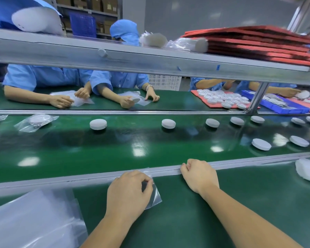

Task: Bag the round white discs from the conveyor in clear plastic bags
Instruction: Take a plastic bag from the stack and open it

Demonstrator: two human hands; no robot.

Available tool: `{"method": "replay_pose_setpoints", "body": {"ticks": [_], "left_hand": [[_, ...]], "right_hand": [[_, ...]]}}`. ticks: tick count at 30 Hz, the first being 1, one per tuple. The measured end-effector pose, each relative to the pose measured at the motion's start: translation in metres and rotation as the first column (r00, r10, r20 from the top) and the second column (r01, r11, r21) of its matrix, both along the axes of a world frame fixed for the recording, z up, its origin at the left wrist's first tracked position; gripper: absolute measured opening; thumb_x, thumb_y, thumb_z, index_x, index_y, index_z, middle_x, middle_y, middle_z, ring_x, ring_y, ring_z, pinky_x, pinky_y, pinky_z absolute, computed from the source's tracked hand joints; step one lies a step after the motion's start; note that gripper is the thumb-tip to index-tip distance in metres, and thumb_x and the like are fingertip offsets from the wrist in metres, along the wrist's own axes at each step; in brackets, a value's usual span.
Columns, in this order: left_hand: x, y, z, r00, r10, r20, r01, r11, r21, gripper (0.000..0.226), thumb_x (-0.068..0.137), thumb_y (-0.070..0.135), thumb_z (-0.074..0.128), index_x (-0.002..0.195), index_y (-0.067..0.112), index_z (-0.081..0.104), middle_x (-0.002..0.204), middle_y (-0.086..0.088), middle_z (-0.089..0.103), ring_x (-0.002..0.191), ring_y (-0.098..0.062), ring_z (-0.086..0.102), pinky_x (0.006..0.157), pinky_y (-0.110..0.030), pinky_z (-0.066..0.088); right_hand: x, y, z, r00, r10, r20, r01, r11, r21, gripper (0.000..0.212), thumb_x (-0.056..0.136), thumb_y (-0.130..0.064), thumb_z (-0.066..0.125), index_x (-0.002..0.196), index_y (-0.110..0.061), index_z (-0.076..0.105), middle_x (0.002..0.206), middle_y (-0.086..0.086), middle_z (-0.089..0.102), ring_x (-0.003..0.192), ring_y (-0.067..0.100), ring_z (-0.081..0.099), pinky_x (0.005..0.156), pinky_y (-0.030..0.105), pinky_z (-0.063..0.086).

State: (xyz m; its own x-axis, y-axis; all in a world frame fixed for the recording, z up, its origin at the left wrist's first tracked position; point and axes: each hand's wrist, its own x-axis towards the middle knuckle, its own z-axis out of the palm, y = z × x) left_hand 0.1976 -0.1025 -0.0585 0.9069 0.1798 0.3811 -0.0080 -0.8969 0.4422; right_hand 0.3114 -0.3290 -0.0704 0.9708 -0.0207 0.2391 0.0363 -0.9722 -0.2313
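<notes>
The round white discs are judged to be light, rigid and smooth-sided, so the nearest disc would best be taken across its width, thumb on one edge and fingers on the opposite edge, and lifted flat; a pinch on the top face alone would likely slip. The clear bag is thin, limp film (the sort that clings to itself), and its mouth would have to be spread before a disc could be slid in. Each disc is seen as a low, flat puck with a matte white top and a slightly rounded rim. The discs are set well apart along the glossy green conveyor belt: a far row runs to the right from one disc, and two lie nearer on the right. An already bagged disc is seen at the far left. The bag is pinched at its upper edge between thumb and curled fingers of the left hand, just beside the grey rail on the near work surface. The right hand is rested on that rail with fingers loosely curled; nothing is seen held in it. A stack of spare bags lies at lower left.
</notes>
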Motion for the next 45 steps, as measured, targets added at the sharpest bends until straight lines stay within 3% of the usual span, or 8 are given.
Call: {"method": "replay_pose_setpoints", "body": {"ticks": [15, 22, 25, 27, 31, 35, 38, 45], "left_hand": [[-0.001, 0.0, 0.005, 1.0, -0.015, -0.024, 0.015, 1.0, 0.013, 0.018, 0.089, 0.05, 0.053, 0.082, 0.042, 0.068, 0.078, 0.03, 0.06, 0.077, 0.003, 0.054, 0.058, -0.017, 0.036], [-0.003, -0.002, 0.004, 0.998, -0.058, 0.02, 0.053, 0.975, 0.217, 0.014, 0.083, 0.04, 0.068, 0.07, 0.035, 0.069, 0.072, 0.022, 0.064, 0.073, -0.008, 0.061, 0.062, -0.028, 0.043], [-0.001, 0.0, -0.003, 0.997, -0.076, -0.031, 0.081, 0.97, 0.23, 0.018, 0.088, 0.051, 0.064, 0.078, 0.039, 0.073, 0.08, 0.024, 0.066, 0.081, -0.007, 0.061, 0.065, -0.028, 0.046], [0.001, 0.001, -0.006, 0.993, -0.108, -0.04, 0.114, 0.963, 0.245, 0.022, 0.09, 0.058, 0.061, 0.088, 0.043, 0.077, 0.093, 0.027, 0.069, 0.092, -0.007, 0.062, 0.072, -0.029, 0.048], [0.001, 0.001, -0.005, 0.991, -0.115, -0.061, 0.128, 0.954, 0.272, 0.017, 0.092, 0.051, 0.062, 0.09, 0.044, 0.078, 0.098, 0.031, 0.068, 0.097, -0.007, 0.061, 0.075, -0.031, 0.048], [-0.001, -0.002, -0.005, 0.994, -0.092, -0.064, 0.106, 0.96, 0.261, 0.022, 0.094, 0.053, 0.055, 0.089, 0.045, 0.075, 0.095, 0.036, 0.064, 0.097, -0.001, 0.057, 0.075, -0.026, 0.048], [0.002, -0.008, 0.009, 0.997, -0.075, -0.012, 0.075, 0.983, 0.169, 0.017, 0.092, 0.052, 0.058, 0.085, 0.046, 0.072, 0.089, 0.036, 0.064, 0.089, 0.0, 0.058, 0.063, -0.023, 0.049], [0.065, -0.061, 0.07, 0.994, -0.112, 0.02, 0.111, 0.993, 0.047, 0.026, 0.093, 0.061, 0.051, 0.095, 0.045, 0.072, 0.101, 0.03, 0.068, 0.091, -0.003, 0.06, 0.068, -0.029, 0.052]], "right_hand": [[0.002, -0.002, -0.003, 1.0, -0.003, 0.002, 0.003, 1.0, 0.006, 0.04, 0.092, -0.046, 0.04, 0.063, -0.019, 0.045, 0.056, -0.003, 0.055, 0.054, 0.014, 0.05, 0.047, 0.029, 0.034], [-0.004, -0.001, 0.0, 0.996, 0.083, -0.014, -0.083, 0.997, -0.01, 0.038, 0.096, -0.047, 0.039, 0.069, -0.021, 0.045, 0.062, -0.005, 0.056, 0.059, 0.017, 0.053, 0.051, 0.029, 0.039], [-0.004, -0.01, 0.002, 0.978, 0.199, 0.068, -0.195, 0.979, -0.063, 0.031, 0.095, -0.056, 0.038, 0.084, -0.03, 0.052, 0.084, -0.013, 0.058, 0.082, 0.016, 0.055, 0.063, 0.032, 0.041], [0.007, -0.028, 0.007, 0.969, 0.229, 0.094, -0.213, 0.964, -0.16, 0.038, 0.093, -0.061, 0.039, 0.11, -0.035, 0.06, 0.114, -0.011, 0.06, 0.109, 0.018, 0.054, 0.086, 0.037, 0.045], [0.045, -0.087, 0.029, 0.997, -0.031, -0.065, 0.013, 0.966, -0.26, 0.057, 0.098, -0.066, 0.033, 0.148, -0.042, 0.044, 0.168, 0.009, 0.022, 0.154, 0.03, 0.019, 0.12, 0.052, 0.023], [0.077, -0.134, 0.041, 0.964, -0.175, -0.202, 0.094, 0.929, -0.358, 0.063, 0.097, -0.074, 0.019, 0.153, -0.05, 0.035, 0.172, 0.01, -0.002, 0.157, 0.035, -0.002, 0.123, 0.056, 0.014], [0.089, -0.151, 0.042, 0.946, -0.214, -0.242, 0.107, 0.914, -0.392, 0.065, 0.097, -0.075, 0.017, 0.155, -0.05, 0.032, 0.171, 0.012, -0.003, 0.157, 0.038, -0.003, 0.123, 0.058, 0.015], [0.107, -0.173, 0.041, 0.912, -0.308, -0.271, 0.207, 0.916, -0.345, 0.071, 0.098, -0.073, 0.023, 0.161, -0.042, 0.014, 0.171, 0.011, -0.002, 0.156, 0.04, -0.001, 0.12, 0.056, 0.018]]}}
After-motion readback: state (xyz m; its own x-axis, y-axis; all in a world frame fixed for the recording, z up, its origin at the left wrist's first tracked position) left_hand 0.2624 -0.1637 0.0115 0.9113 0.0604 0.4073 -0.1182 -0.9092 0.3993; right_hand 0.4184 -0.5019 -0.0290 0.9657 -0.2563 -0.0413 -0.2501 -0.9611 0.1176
